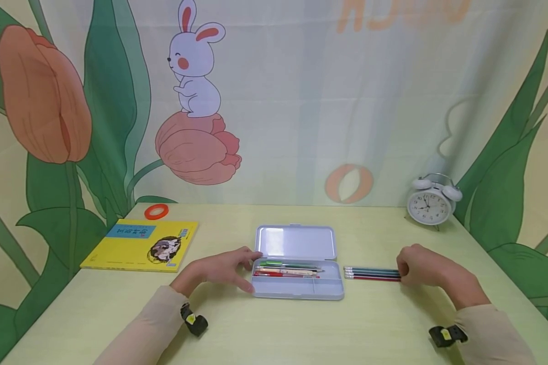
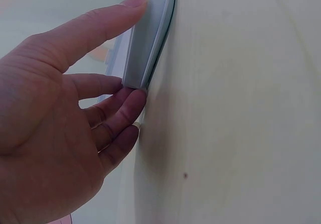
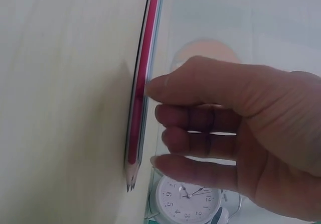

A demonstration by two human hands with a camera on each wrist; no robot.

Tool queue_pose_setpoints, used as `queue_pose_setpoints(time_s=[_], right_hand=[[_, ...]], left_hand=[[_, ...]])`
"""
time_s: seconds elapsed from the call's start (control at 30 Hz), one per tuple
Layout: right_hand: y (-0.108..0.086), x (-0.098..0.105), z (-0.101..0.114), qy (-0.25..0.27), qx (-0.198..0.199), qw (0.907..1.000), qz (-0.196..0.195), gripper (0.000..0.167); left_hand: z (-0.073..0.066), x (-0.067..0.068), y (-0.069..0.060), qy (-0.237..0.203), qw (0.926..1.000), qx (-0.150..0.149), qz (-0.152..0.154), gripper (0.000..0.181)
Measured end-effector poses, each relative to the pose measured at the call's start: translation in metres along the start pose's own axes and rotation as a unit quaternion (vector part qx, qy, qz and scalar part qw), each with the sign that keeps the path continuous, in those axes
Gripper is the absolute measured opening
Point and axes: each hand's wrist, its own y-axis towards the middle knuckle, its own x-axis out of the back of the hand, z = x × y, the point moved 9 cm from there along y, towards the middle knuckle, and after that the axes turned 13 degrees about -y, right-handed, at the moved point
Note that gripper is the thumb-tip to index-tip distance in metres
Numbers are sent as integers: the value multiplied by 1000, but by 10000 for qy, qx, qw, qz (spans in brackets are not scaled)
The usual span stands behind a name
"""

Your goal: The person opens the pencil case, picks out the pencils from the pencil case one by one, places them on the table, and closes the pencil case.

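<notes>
An open pencil case (image 1: pixel 297 288) lies mid-table, its lid (image 1: pixel 308 242) folded back; green, red and wooden pens and pencils (image 1: pixel 285 272) fill its upper compartment. The left hand (image 1: pixel 224 268) holds the case's left end, thumb at the front corner and fingers behind; in the left wrist view, thumb and fingertips touch the case (image 2: pixel 145 38). Several pencils (image 1: pixel 372 274) lie side by side right of the case. Over their right end is the right hand (image 1: pixel 426 268). In the right wrist view its thumb touches the red pencil (image 3: pixel 145 48), fingers curled beside the sharpened tips.
A yellow book (image 1: pixel 137 248) lies at the left, with an orange ring (image 1: pixel 157 211) behind it. A white alarm clock (image 1: pixel 429 205) stands at the back right. A printed curtain (image 1: pixel 278 101) hangs behind the table (image 1: pixel 274 334).
</notes>
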Motion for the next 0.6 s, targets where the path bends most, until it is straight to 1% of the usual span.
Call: queue_pose_setpoints(time_s=[0.17,0.3,0.47,0.6], right_hand=[[-1,12,21,269,450,9981,-316,16],[-1,21,41,473,894,9933,-559,19],[3,28,64,424,1324,9869,-818,16],[7,34,87,419,1716,9773,-1168,14]], left_hand=[[-1,0,-1,-25,10000,19,8,88],[-1,1,-1,-26,10000,-6,6,88],[-1,0,-1,-53,10000,-32,24,88],[0,0,0,-30,10000,-28,35,88]])
